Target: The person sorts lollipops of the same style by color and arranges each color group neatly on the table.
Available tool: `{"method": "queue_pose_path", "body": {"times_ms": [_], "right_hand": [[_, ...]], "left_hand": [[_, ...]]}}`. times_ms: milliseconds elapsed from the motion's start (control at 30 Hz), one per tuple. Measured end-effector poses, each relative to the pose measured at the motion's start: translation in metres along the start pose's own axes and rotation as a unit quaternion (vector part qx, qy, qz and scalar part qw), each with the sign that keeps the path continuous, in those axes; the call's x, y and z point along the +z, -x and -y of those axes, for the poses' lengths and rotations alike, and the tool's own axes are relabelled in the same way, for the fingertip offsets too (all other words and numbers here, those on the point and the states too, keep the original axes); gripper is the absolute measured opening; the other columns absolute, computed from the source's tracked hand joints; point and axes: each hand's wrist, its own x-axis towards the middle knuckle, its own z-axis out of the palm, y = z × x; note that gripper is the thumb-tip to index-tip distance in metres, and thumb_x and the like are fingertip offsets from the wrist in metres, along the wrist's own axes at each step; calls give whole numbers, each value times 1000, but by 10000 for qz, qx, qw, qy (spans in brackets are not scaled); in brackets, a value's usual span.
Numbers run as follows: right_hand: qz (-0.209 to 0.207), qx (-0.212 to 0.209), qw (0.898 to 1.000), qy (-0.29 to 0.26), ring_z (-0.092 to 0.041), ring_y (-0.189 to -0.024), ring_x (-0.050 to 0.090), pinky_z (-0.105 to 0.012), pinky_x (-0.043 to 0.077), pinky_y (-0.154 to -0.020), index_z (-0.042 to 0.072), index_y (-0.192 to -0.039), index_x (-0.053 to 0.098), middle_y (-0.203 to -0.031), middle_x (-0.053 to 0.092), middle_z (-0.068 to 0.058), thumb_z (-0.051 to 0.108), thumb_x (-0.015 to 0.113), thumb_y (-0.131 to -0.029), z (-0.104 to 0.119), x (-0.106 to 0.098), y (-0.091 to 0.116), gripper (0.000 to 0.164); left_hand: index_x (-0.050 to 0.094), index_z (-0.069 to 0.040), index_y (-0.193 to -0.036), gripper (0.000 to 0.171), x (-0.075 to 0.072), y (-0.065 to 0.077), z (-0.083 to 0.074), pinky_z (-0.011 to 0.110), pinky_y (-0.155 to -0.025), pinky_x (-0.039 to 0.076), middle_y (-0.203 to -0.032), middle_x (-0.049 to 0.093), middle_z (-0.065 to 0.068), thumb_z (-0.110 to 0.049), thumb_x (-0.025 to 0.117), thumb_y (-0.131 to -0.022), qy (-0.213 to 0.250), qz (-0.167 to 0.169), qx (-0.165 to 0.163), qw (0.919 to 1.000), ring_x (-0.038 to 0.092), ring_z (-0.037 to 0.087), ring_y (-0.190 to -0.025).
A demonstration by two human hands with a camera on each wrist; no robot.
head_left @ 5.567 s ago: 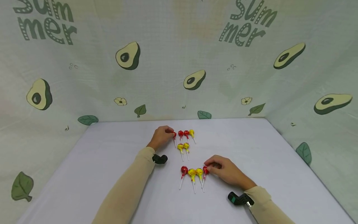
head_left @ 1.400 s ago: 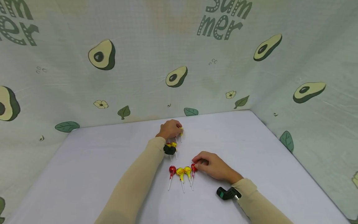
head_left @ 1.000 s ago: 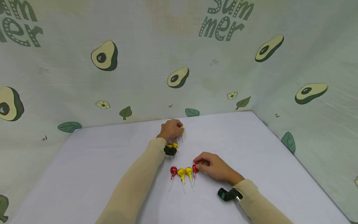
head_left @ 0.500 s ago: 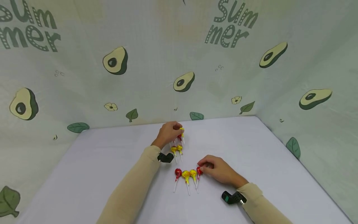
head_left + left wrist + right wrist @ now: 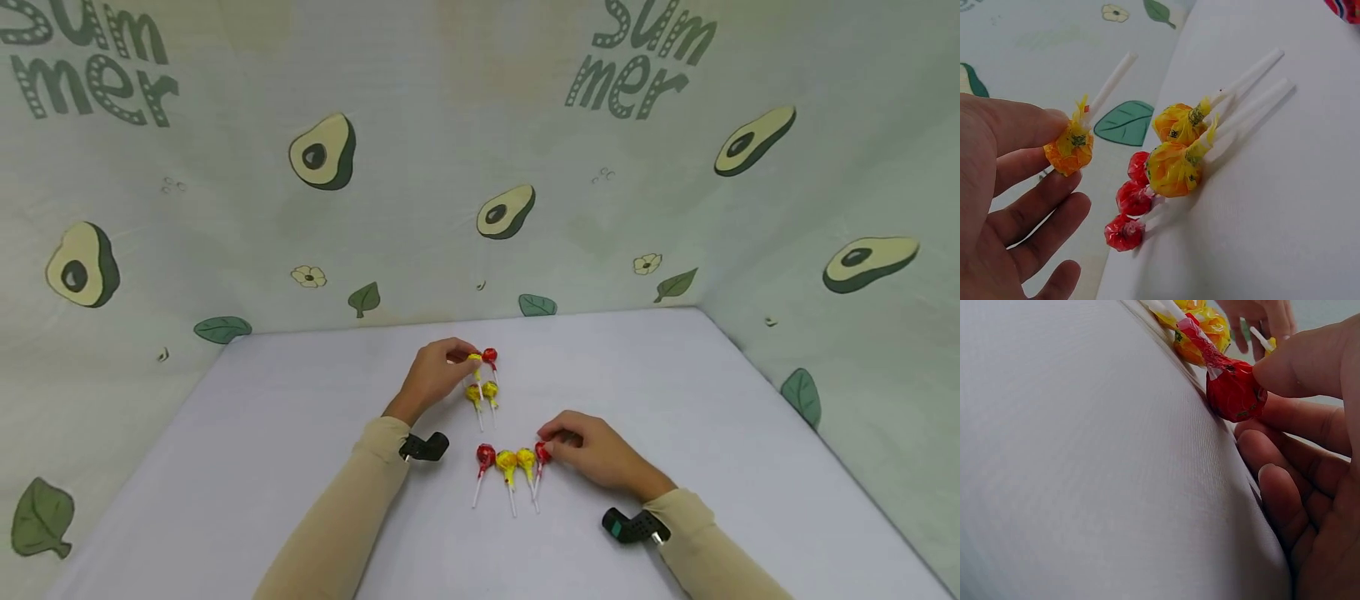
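Note:
My left hand (image 5: 435, 377) pinches a yellow lollipop (image 5: 1071, 149) by its wrapped head, between thumb and index finger, stick pointing away. In the left wrist view it is off the table, beside two yellow lollipops (image 5: 1172, 175) and three red lollipops (image 5: 1124, 233) lying on the cloth. The head view shows part of this far group hidden behind that hand. Nearer the person, my right hand (image 5: 603, 457) pinches the head of a red lollipop (image 5: 1235, 394), at the right end of a short row. Two yellow lollipops (image 5: 507, 461) and another red lollipop (image 5: 486, 456) make up the rest of that row.
A white cloth-covered table (image 5: 247, 467) lies under everything. Behind and beside it hangs a pale curtain (image 5: 420, 233) printed with avocados and leaves. Each wrist carries a small black camera (image 5: 424, 447).
The left hand has picked up the yellow lollipop from the far row's right end and drawn it left and nearer. The right hand keeps its pinch in place; the head view has shifted slightly.

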Motion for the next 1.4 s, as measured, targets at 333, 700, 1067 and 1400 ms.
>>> {"method": "queue_pose_path", "body": {"times_ms": [333,700,1067,1400], "right_hand": [[6,137,9999,56,-10,-87,58,-28,49,-78,24,-111,70,-100,64,13,29,67,-97,-3,0,1,15],[35,121,9999,0,-11,-87,58,-27,49,-78,23,-112,71,-100,65,12,27,66,-98,-2,2,1,16],[-11,91,10000,9,-11,-87,58,-27,49,-78,22,-111,71,-100,65,11,26,67,-97,1,0,-1,15],[-13,79,10000,11,-11,-87,58,-27,48,-78,23,-110,71,-99,64,12,26,68,-96,0,1,-1,14]], "left_hand": [[73,-14,-111,24,-8,17,9,38,-84,53,-104,69,-1,-28,75,-92,3,55,-183,9998,62,20,-102],[73,-13,-112,24,-9,26,24,41,-90,52,-104,69,0,-25,75,-92,-124,45,-376,9992,63,20,-102],[74,-13,-108,20,-8,28,33,40,-89,51,-101,69,-1,-22,75,-90,-293,170,-345,9988,63,19,-97],[74,-14,-108,20,-5,30,33,40,-87,51,-98,68,-3,-24,75,-90,-715,246,-303,9967,62,18,-95]]}}
